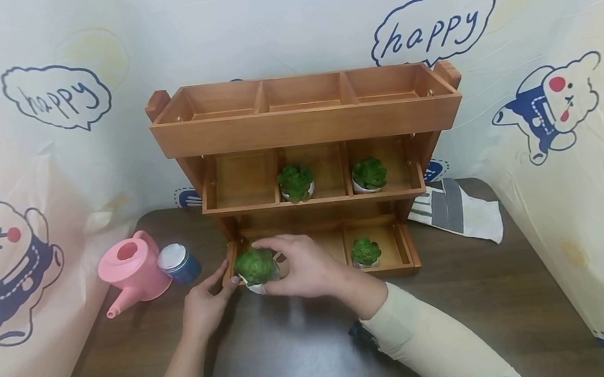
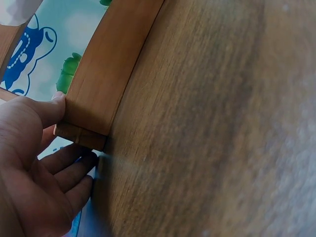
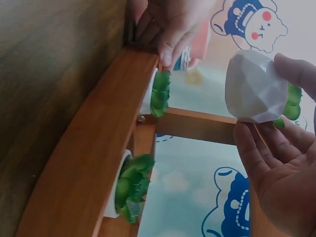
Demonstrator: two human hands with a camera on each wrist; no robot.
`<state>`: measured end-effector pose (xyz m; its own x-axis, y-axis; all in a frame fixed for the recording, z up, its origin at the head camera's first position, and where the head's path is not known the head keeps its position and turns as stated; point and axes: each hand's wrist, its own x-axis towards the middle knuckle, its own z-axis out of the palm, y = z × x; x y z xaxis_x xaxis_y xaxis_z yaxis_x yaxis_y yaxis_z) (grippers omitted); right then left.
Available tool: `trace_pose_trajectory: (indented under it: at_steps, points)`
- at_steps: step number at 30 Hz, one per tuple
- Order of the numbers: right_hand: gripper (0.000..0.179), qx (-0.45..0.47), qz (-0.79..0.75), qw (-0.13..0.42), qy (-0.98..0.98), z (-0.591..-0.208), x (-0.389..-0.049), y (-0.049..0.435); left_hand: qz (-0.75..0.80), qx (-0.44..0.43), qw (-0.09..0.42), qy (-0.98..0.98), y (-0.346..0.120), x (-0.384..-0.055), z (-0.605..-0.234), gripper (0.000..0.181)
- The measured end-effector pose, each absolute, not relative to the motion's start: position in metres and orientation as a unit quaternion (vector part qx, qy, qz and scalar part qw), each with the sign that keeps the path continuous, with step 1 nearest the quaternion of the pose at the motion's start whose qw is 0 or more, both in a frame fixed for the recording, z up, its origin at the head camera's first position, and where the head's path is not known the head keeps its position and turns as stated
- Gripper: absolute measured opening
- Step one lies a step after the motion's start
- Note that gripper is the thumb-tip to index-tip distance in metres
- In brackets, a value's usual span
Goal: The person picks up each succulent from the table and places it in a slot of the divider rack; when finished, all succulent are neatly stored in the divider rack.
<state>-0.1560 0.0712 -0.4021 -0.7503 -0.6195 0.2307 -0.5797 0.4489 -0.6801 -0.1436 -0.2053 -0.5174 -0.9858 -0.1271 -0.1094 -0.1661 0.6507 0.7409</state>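
Observation:
My right hand (image 1: 307, 266) holds a potted succulent (image 1: 255, 266) between thumb and fingers, in front of the bottom tier's left end. Its faceted white pot (image 3: 256, 88) is tilted, apart from the wooden shelf. At that tier's left front corner, my left hand (image 1: 204, 306) pinches the three-tier wooden planter shelf (image 1: 307, 128) between thumb and index finger; the other fingers hang loosely below. In the right wrist view a succulent (image 3: 160, 94) sits in the bottom tier by my left hand, with another succulent (image 3: 133, 187) further along. The raised plant and right hand hide part of this tier overhead.
Two succulents stand on the middle tier, one in the centre compartment (image 1: 296, 181) and one at right (image 1: 369, 173). A pink watering can (image 1: 136, 270) and a blue can with a whitish top (image 1: 180, 264) stand left. A grey-white glove (image 1: 456, 209) lies right.

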Motion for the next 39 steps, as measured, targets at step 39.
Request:
trace_pose_trajectory:
  at_steps: [39]
  points:
    - [0.074,-0.354,-0.417,-0.055,0.835,-0.329,-0.187,0.056,0.4,-0.079,0.005,0.913,-0.204,-0.144,-0.516,0.066]
